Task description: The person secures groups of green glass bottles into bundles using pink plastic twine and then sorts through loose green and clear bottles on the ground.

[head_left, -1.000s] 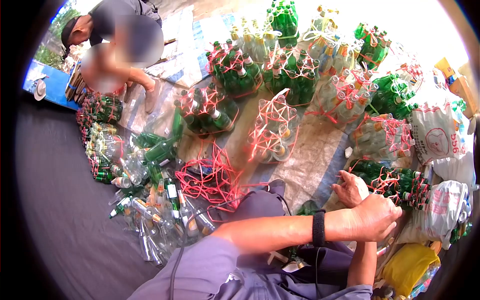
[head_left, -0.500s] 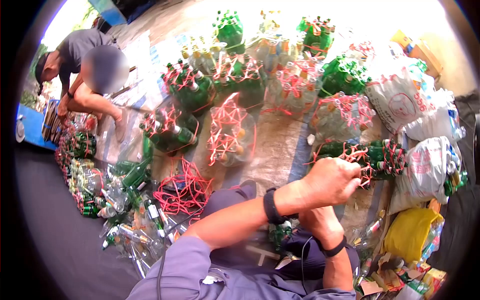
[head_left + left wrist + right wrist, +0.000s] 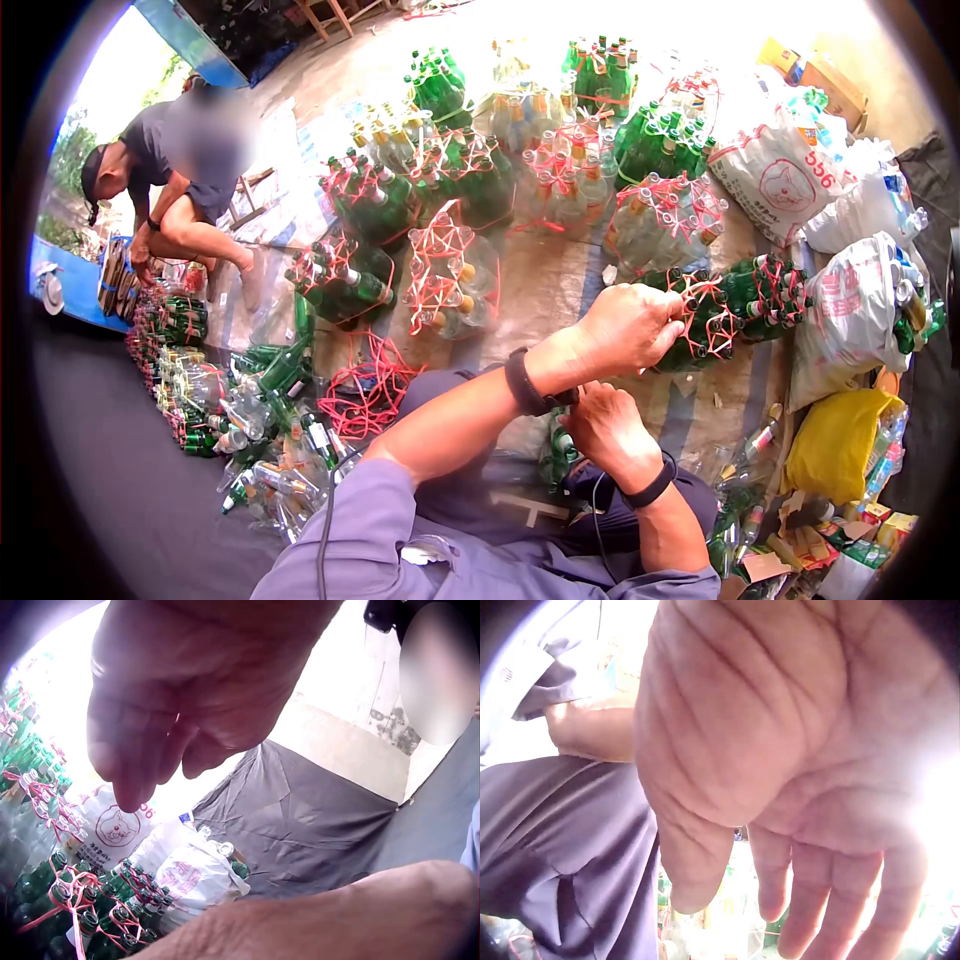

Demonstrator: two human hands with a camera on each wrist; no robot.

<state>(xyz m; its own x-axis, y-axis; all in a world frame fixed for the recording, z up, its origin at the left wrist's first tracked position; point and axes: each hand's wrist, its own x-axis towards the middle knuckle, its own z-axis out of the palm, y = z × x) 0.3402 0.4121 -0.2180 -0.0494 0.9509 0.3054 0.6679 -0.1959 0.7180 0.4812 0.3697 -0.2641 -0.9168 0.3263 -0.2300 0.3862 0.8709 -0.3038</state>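
Note:
My left hand (image 3: 632,330) is held out above a row of bundled green bottles (image 3: 695,330) tied with pink string. In the left wrist view the left hand's (image 3: 191,690) fingers hang loosely bent, with nothing visible in them. My right hand (image 3: 608,430) is lower and nearer my body, below the left wristband (image 3: 522,382); whether it touches the band cannot be told. The right wrist view shows the right hand's (image 3: 810,772) fingers fairly straight and pointing down, holding nothing visible. Part of its finger tips is cut off by the frame.
Several string-tied bottle bundles (image 3: 455,270) stand on the sheeting ahead. Tangled pink string (image 3: 370,385) and loose bottles (image 3: 275,480) lie to the left. White sacks (image 3: 850,315), a yellow bag (image 3: 835,445) and cartons (image 3: 765,565) are at the right. Another person (image 3: 150,150) bends down at the far left.
Both hands have moved left in the head view, and the left hand is now higher. The right hand has come out from behind the left forearm. The view has shifted.

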